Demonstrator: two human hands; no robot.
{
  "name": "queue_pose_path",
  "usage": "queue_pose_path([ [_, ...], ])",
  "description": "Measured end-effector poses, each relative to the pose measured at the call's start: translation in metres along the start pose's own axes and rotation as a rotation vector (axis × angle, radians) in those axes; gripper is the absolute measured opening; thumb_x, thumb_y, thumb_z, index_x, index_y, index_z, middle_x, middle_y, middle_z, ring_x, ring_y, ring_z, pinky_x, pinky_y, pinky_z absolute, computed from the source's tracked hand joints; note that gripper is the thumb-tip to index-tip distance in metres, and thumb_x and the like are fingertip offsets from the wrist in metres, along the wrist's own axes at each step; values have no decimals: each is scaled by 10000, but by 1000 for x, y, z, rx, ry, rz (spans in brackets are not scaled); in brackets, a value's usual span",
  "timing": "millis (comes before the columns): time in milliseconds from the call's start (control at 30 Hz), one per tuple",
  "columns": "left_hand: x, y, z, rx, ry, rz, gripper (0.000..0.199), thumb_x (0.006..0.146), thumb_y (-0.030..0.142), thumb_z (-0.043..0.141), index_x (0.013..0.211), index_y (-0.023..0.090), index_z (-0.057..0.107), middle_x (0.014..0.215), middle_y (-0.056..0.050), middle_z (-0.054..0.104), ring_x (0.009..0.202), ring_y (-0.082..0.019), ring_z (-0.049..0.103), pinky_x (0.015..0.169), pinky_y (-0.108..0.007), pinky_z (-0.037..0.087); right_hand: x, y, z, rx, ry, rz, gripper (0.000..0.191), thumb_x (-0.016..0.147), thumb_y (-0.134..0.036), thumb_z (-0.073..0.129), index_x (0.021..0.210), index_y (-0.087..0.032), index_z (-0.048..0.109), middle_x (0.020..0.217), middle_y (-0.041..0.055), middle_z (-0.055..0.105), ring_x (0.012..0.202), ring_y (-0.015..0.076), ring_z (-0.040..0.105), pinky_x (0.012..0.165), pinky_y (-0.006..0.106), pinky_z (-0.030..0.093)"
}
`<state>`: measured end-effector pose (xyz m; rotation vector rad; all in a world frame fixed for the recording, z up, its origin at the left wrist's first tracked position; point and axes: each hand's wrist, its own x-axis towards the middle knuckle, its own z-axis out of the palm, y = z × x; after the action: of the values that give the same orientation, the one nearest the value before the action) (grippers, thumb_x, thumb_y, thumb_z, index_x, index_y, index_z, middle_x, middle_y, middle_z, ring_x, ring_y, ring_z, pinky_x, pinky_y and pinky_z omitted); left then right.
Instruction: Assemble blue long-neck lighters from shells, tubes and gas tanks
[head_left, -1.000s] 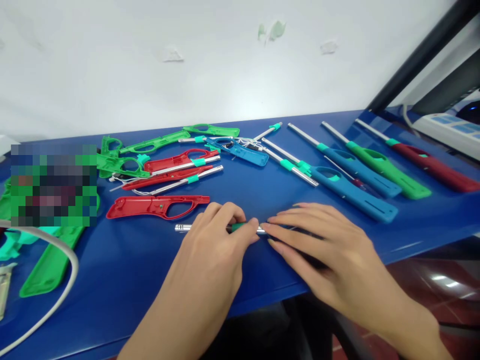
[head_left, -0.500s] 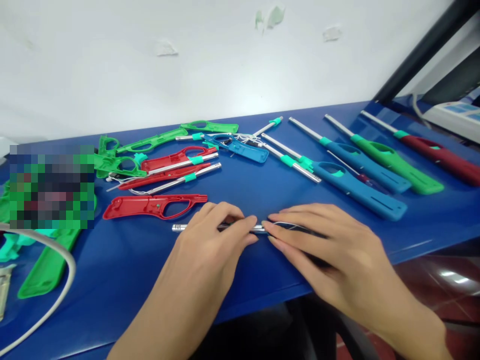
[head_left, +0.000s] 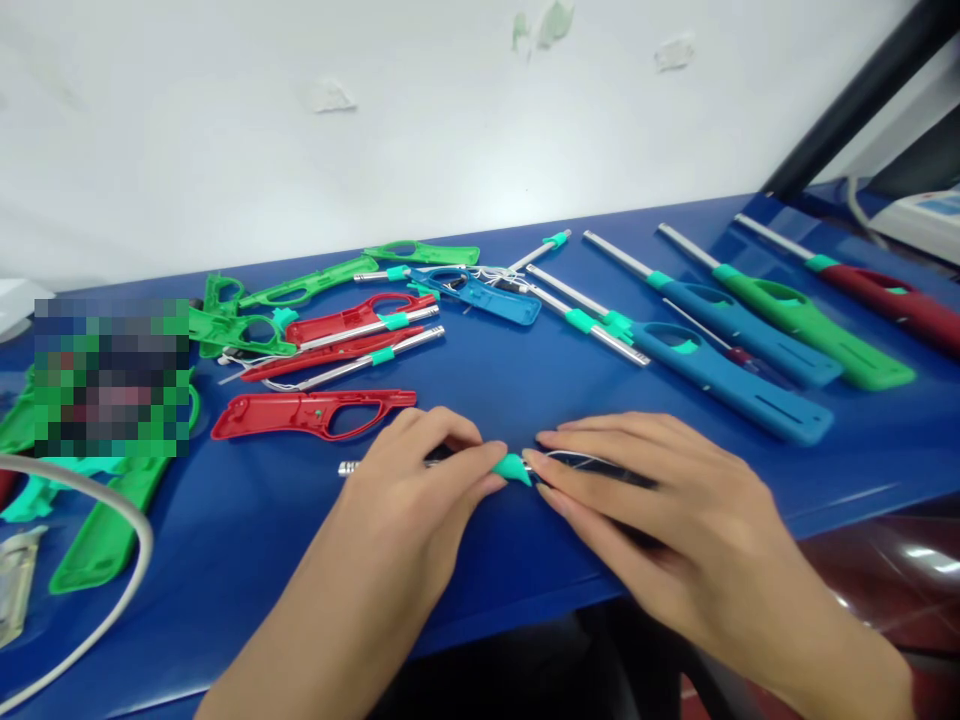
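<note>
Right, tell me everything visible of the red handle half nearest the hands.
The red handle half looks like moulded plastic, with a broad hollow body, an oval loop and a small green spot. It lies open side up on the blue table, beyond the left hand; contact at its narrow tip is unclear.

"Metal tube [head_left: 348, 468]?"
"One; middle hidden behind the left hand [head_left: 424, 490]."
"Dark item [head_left: 636, 476]?"
"One; mostly covered by the right hand [head_left: 671, 490], perhaps wired, view poor."
"Red lighter [head_left: 892, 296]?"
"One; handle end cut off by the right edge."
"Pixelated patch [head_left: 112, 378]?"
"One; contents unreadable."
"White cable [head_left: 144, 530]?"
"One; cut off by the left edge."
</note>
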<state>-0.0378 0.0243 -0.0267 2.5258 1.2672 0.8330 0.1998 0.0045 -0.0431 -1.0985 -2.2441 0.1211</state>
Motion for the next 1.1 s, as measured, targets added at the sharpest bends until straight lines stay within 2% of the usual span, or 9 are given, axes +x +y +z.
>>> queue_pose_path([
  [133, 0, 4, 3, 2, -27, -17, 159, 1086, 145, 581, 1096, 262, 688, 1115, 7, 672, 955, -137, 655, 823, -273, 542, 0, 0, 1, 21, 9, 22, 292, 1036, -176, 674, 1307, -278, 710, 1278, -9, 765, 1194, 181, 660, 1019, 398, 552],
  [400, -6, -5, -6, 73, 68, -45, 128, 1044, 184, 642, 1092, 255, 737, 1075, 7, 707, 921, -148, 721, 819, -269, 585, 3, -1, -1, 29, 7, 40, 242, 1060, -209, 646, 1266, -270, 756, 1252, -17, 788, 1177, 178, 692, 1038, 391, 570],
  [533, -12, 1, -6, 125, 56, -105, 313, 1047, 253, 647, 1356, 280, 683, 1293, -36, 695, 1155, -219, 698, 977, -362, 586, 2, -1, -1, 44, 7, 46, 234, 1058, -205, 642, 1253, -261, 759, 1245, -4, 794, 1177, 195, 700, 1028, 405, 582],
  [600, -11, 7, 0, 96, 54, -82, 368, 1059, 260, 641, 1426, 278, 626, 1360, -44, 669, 1232, -226, 655, 1034, -381, 561, 3, 0, -1, 47, 13, 38, 232, 1052, -199, 650, 1253, -249, 754, 1241, 8, 798, 1177, 205, 707, 1027, 407, 586],
  [700, -6, 13, 11, 12, 53, 10, 259, 1065, 122, 605, 1278, 261, 657, 1223, -10, 695, 1105, -166, 652, 988, -314, 550, 5, -2, -1, 71, 26, 51, 227, 1043, -196, 658, 1239, -255, 756, 1225, 4, 808, 1165, 203, 727, 1044, 390, 591],
  [767, -2, 14, 15, -5, 73, 41, 271, 1039, 35, 606, 1187, 253, 666, 1141, 13, 693, 1014, -135, 640, 926, -262, 541, 6, -5, -4, 110, 28, 94, 237, 1039, -206, 663, 1246, -285, 747, 1224, -20, 809, 1159, 189, 740, 1054, 358, 594],
  [933, 1, 15, 15, -11, 72, 27, 208, 1040, 58, 632, 1126, 241, 685, 1104, 29, 677, 984, -114, 633, 865, -233, 506, -3, -1, -27, 108, 173, 319, 204, 1029, -266, 671, 1212, -326, 739, 1179, -39, 806, 1041, 180, 782, 934, 289, 637],
  [1000, 1, 15, 14, -16, 62, 11, 199, 1044, 73, 639, 1129, 245, 692, 1121, 35, 674, 998, -104, 637, 874, -222, 499, -8, 5, -36, 19, 170, 310, 187, 1030, -313, 677, 1204, -334, 744, 1179, -25, 802, 1045, 210, 781, 908, 324, 652],
  [1100, 0, 15, 15, -14, 63, 7, 239, 1026, 49, 650, 1145, 250, 698, 1140, 34, 672, 1007, -103, 644, 883, -213, 505, -12, 13, -41, -27, 85, 244, 222, 1026, -397, 696, 1242, -355, 732, 1190, -23, 797, 1049, 227, 777, 896, 365, 660],
])
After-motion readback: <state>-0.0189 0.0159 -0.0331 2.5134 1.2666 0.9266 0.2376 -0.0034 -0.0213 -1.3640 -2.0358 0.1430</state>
